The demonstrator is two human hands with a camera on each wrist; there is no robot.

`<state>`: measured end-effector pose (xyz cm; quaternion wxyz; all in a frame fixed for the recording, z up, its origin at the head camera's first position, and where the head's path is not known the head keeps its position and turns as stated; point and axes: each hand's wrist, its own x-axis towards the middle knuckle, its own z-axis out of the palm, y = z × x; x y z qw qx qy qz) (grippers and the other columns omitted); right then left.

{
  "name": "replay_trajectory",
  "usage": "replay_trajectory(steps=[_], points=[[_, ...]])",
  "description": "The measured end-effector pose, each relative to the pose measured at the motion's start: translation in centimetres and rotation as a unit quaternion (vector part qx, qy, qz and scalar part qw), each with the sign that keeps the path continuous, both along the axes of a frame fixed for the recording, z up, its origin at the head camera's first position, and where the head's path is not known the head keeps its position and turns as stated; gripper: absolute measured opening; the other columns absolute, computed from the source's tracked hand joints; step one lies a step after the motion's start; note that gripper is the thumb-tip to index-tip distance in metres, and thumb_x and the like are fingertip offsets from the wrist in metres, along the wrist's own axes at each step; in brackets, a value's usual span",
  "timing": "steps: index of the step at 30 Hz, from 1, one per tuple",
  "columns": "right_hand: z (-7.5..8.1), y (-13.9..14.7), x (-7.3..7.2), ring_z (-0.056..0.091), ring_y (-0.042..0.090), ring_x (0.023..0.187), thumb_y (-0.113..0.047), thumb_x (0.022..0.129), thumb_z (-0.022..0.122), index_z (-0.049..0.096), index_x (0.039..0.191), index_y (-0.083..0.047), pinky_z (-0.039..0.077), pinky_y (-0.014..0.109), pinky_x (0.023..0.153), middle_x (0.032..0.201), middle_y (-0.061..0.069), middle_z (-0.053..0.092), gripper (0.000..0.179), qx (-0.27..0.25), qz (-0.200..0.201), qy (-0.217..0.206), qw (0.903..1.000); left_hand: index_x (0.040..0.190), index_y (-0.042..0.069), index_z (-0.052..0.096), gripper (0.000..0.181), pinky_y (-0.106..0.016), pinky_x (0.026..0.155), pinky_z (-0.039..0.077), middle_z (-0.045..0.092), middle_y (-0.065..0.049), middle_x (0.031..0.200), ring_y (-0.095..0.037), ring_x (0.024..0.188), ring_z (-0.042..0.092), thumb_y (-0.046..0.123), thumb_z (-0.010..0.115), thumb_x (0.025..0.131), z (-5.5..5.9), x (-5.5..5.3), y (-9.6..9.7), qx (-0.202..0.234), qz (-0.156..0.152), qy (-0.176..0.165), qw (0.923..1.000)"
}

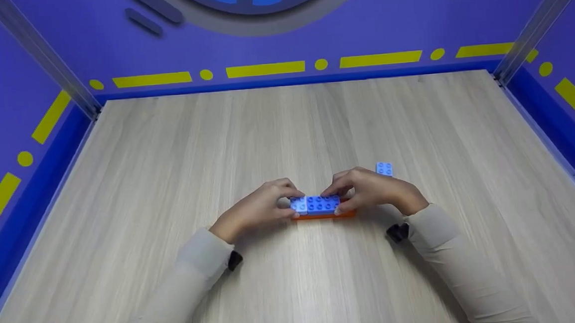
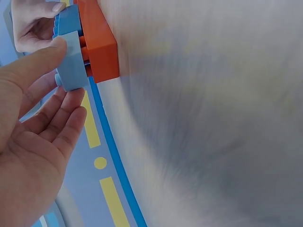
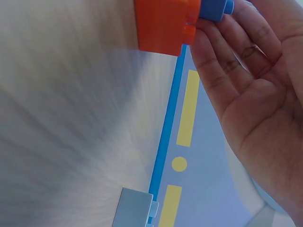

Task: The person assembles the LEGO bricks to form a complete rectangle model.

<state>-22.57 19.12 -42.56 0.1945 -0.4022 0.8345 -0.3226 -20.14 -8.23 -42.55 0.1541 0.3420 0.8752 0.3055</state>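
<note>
On the wooden table lies a long orange brick (image 1: 326, 216), studs up. A light blue brick (image 1: 299, 206) and a longer blue brick (image 1: 323, 205) sit side by side above it. In the left wrist view, orange studs show in a gap under the light blue brick (image 2: 73, 61). My left hand (image 1: 260, 206) pinches that light blue brick between thumb and fingers. From the other side, my right hand (image 1: 369, 187) pinches the blue brick, and the orange brick's right end (image 3: 161, 26) sticks out past it.
Another light blue brick (image 1: 384, 168) stands on the table (image 1: 266, 133) just behind my right hand. Purple-blue walls (image 1: 270, 47) with yellow marks enclose the table at the back and both sides.
</note>
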Motion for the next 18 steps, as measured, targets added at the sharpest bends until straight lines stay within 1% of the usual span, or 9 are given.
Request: replay_trajectory(steps=[6, 13, 18], points=[[0.08, -0.03, 0.12, 0.064, 0.014, 0.091, -0.020, 0.081, 0.077, 0.071, 0.116, -0.013, 0.055, 0.036, 0.081, 0.100, 0.002, 0.068, 0.036, 0.000, -0.008, -0.004, 1.0000, 0.124, 0.006, 0.065, 0.038, -0.039, 0.093, 0.048, 0.061, -0.006, 0.114, -0.019, 0.106, 0.056, 0.018, 0.070, 0.088, -0.01, 0.15, -0.05, 0.016, 0.004, -0.012, 0.9998], [0.12, -0.04, 0.10, 0.064, 0.014, 0.092, -0.020, 0.081, 0.078, 0.071, 0.116, -0.013, 0.055, 0.037, 0.082, 0.099, 0.001, 0.068, 0.036, 0.000, -0.008, 0.004, 1.0000, 0.124, 0.008, 0.065, 0.038, -0.038, 0.094, 0.048, 0.061, -0.004, 0.113, -0.018, 0.106, 0.056, 0.019, 0.070, 0.088, -0.06, 0.06, 0.10, 0.010, 0.016, -0.018, 0.9997], [0.14, -0.02, 0.05, 0.064, 0.015, 0.093, -0.020, 0.081, 0.078, 0.071, 0.116, -0.012, 0.054, 0.039, 0.083, 0.098, 0.002, 0.067, 0.037, -0.001, -0.006, -0.002, 1.0000, 0.124, 0.008, 0.066, 0.039, -0.037, 0.094, 0.047, 0.062, -0.004, 0.111, -0.019, 0.106, 0.056, 0.019, 0.071, 0.087, 0.09, 0.08, 0.29, 0.003, 0.023, -0.020, 0.9995]])
